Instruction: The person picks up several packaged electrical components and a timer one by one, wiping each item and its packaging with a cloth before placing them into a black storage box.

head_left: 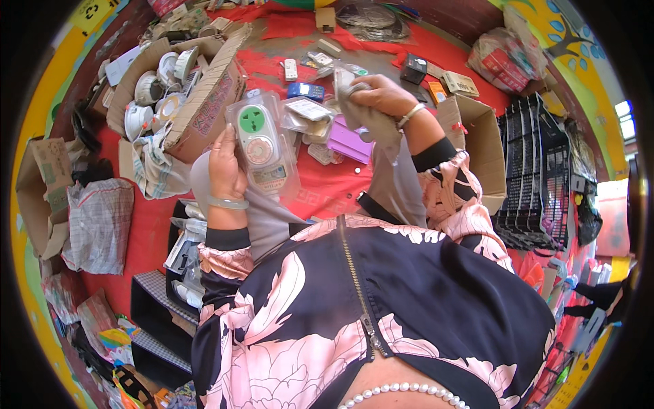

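My left hand (227,165) grips the left edge of a see-through blister pack holding a timer socket (257,151), white with a green socket face above a round dial. The pack is upright, its front toward me. In my right hand (387,99) is a bunched grey cloth (373,124), hanging below the fingers and apart from the pack. Between the two hands lie a lilac box (350,139), a small blue box (305,91) and a white packaged item (309,109) on the red sheet.
At the left stands an open cardboard box (204,102) full of round white lamp-like fittings, with a striped cloth (161,168) beside it. To the right are another open carton (488,144) and black plastic crates (534,170). A small black box (413,69) sits farther back.
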`<state>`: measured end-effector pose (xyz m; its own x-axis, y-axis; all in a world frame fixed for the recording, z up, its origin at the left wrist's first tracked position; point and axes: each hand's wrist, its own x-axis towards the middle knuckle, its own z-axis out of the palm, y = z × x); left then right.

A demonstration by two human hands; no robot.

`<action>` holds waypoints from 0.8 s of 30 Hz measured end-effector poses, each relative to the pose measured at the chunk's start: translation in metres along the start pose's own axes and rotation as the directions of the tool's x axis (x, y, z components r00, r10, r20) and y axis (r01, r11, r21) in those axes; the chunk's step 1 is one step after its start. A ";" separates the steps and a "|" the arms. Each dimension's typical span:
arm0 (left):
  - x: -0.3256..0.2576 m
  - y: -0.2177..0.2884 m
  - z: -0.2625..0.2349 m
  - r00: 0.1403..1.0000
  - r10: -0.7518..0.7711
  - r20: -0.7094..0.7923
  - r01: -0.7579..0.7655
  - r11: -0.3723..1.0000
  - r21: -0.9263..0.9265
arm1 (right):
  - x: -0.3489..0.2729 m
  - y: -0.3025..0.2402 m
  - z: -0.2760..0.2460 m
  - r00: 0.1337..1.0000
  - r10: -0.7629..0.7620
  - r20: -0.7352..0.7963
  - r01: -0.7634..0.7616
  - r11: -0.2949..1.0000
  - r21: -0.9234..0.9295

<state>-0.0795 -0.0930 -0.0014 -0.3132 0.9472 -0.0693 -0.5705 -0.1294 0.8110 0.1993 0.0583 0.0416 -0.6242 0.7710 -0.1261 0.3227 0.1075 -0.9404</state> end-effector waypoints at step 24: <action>-0.074 0.094 -0.164 0.814 0.560 0.153 -0.263 0.591 -0.763 | -0.011 -0.031 0.112 0.986 -0.002 0.169 0.015 0.997 -0.076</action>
<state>-0.2348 -0.2231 -0.0155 -0.4584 0.7437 0.4866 -0.8337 -0.5495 0.0546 0.1164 -0.0235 0.0366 -0.7358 0.6539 -0.1760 0.3665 0.1660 -0.9155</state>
